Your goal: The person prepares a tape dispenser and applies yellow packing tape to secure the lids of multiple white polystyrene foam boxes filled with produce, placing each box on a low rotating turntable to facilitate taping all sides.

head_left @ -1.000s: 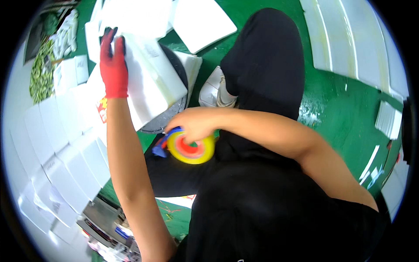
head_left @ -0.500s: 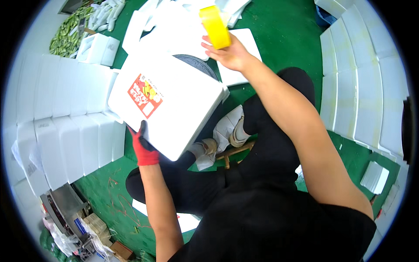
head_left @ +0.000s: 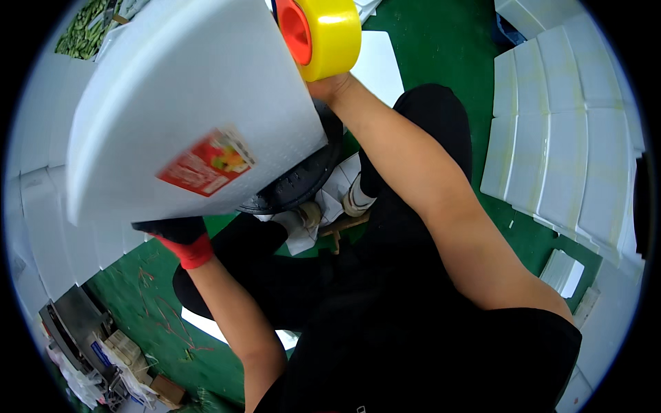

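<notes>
A big white foam box [head_left: 179, 89] with a red and orange label [head_left: 206, 162] fills the upper left, tilted and close to the camera. My left hand [head_left: 180, 235], in a red and black glove, grips its lower edge from underneath. My right hand [head_left: 330, 86], bare, holds a yellow tape roll [head_left: 323, 31] with an orange core against the box's right side; most of that hand is hidden behind the roll. I sit in black clothes with my legs below the box.
White foam boxes are stacked at the right [head_left: 564, 158] and along the left [head_left: 34, 206]. A white foam lid [head_left: 375, 65] lies on the green floor [head_left: 441, 48]. Green vegetables [head_left: 79, 38] sit at the top left. Clutter and a grey machine [head_left: 76, 330] lie at the lower left.
The foam box has come up much closer to the camera and tilted. My right hand with the tape roll has moved against its right side. My left hand stays under it.
</notes>
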The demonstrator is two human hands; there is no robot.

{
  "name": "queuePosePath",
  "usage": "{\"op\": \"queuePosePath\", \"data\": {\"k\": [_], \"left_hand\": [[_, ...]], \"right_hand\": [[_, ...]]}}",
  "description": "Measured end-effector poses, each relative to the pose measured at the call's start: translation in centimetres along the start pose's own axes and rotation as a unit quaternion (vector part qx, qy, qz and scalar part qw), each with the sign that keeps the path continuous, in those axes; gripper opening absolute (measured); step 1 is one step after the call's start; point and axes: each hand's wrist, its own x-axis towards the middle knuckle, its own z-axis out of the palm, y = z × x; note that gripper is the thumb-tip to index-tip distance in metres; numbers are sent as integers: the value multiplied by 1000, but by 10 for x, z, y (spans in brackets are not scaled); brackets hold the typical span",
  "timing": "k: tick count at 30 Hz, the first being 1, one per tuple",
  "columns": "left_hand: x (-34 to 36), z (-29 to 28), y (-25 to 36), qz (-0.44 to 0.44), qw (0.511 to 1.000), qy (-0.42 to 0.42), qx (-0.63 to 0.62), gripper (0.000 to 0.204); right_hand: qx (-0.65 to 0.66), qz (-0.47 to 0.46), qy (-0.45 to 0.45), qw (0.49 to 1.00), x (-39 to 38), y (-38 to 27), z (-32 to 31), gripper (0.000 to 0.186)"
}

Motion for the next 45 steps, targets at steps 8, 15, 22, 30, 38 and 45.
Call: {"op": "queuePosePath", "data": {"k": [8, 15, 22, 30, 38, 45], "left_hand": [[-7, -53, 2, 6, 991, 137, -9, 52], [80, 171, 167, 287, 703, -360, 543, 56], [104, 240, 126, 341, 294, -714, 536, 93], [100, 245, 127, 319, 297, -717, 545, 108], [97, 276, 123, 330, 333, -533, 704, 95], [166, 195, 171, -70, 262, -121, 955, 63]], "right_hand": [[-38, 28, 139, 989, -68, -6, -28, 47], [-188, -42, 409, 892, -127, -63, 6, 62], [-187, -82, 460, 864, -147, -83, 25, 60], [-647, 125, 178, 731, -118, -65, 40, 65], [-447, 250, 205, 834, -254, -67, 118, 72], [-503, 157, 269, 806, -331, -24, 151, 72]]}}
